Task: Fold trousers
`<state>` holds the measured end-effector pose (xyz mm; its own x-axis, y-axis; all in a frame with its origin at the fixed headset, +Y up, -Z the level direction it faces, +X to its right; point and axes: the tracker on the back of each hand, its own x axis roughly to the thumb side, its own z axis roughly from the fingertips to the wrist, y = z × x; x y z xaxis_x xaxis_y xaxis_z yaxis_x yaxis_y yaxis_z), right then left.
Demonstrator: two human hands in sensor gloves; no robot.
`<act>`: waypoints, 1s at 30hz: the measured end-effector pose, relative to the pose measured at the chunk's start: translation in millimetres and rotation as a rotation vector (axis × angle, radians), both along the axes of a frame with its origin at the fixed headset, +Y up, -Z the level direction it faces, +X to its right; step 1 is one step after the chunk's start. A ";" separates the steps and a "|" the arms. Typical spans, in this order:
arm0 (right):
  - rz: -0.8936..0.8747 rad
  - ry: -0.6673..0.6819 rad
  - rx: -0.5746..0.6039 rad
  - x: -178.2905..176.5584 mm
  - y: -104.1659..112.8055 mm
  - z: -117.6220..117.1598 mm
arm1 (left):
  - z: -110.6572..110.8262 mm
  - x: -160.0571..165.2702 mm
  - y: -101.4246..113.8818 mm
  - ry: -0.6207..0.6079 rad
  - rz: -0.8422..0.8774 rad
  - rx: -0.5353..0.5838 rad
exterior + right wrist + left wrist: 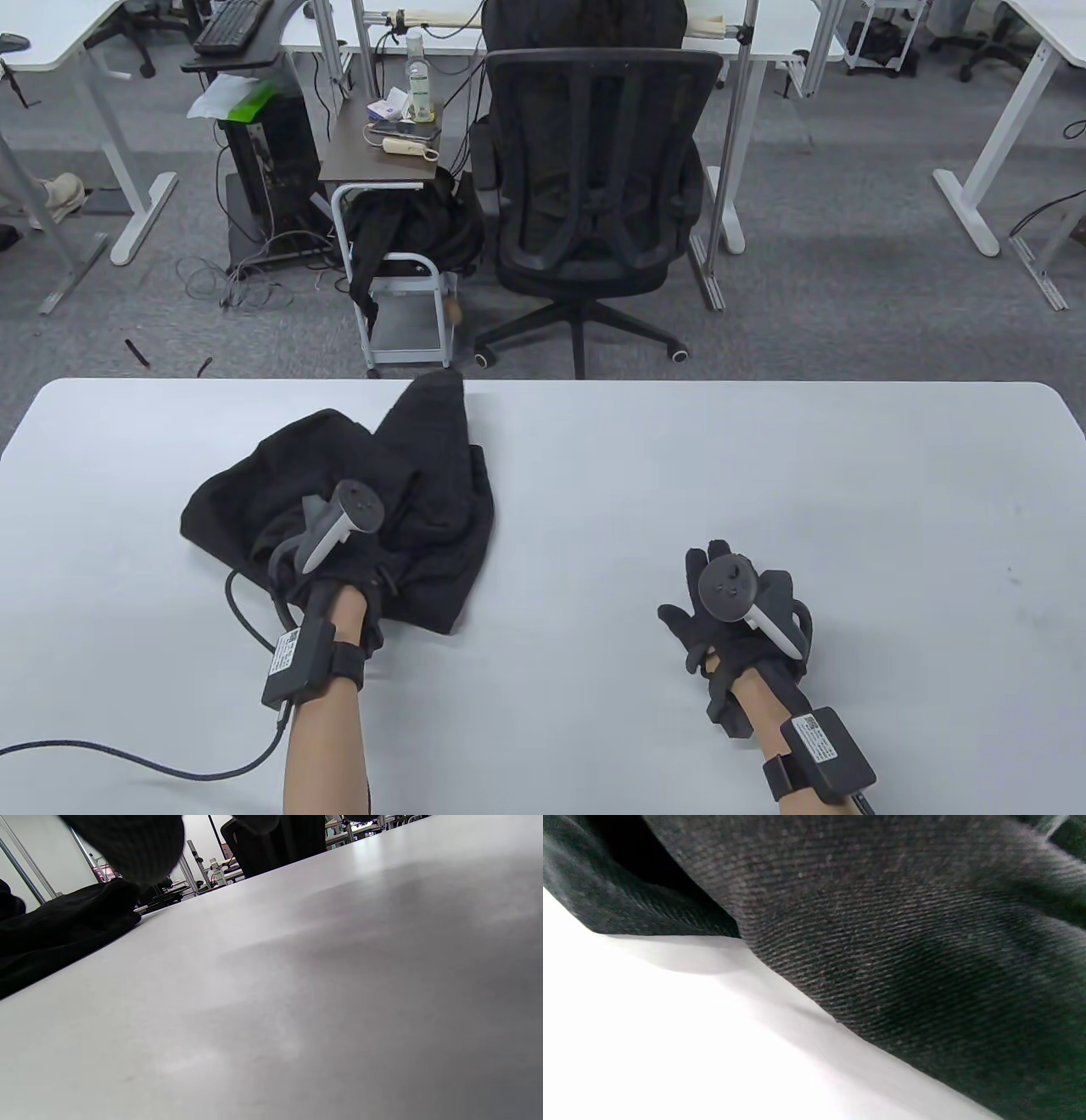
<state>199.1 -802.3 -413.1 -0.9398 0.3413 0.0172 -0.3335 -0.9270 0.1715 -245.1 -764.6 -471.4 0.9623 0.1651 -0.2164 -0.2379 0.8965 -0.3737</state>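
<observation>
Black trousers (407, 475) lie crumpled in a heap on the left half of the white table (764, 475), one end reaching the far edge. My left hand (314, 552) rests on the near part of the heap; its black-gloved fingers are lost against the black cloth. The left wrist view shows only the trousers' twill cloth (882, 942) up close, lying on the table. My right hand (721, 594) lies palm down on the bare table, fingers spread, holding nothing, well to the right of the trousers. In the right wrist view the trousers (55, 929) lie at the left, with a gloved fingertip (135, 844) above.
A black office chair (594, 187) and a small cart (390, 212) stand on the floor beyond the table's far edge. A cable (127, 755) runs from my left wrist across the near-left table.
</observation>
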 end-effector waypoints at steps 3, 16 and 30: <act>0.001 -0.007 -0.001 2.1 -0.5 0.0 | -0.3 36.1 0.9 -0.204 -0.039 0.007; 0.017 -0.029 0.116 14.2 12.8 4.4 | 9.2 129.5 28.8 -0.565 -0.702 0.205; -0.148 0.117 0.063 1.0 1.2 0.6 | 45.3 258.6 28.5 -0.617 -0.081 0.113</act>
<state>200.1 -801.1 -412.4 -0.8699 0.4700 0.1495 -0.4477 -0.8797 0.1603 13.5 -736.0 -426.1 0.9149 0.0764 0.3965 0.0609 0.9446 -0.3226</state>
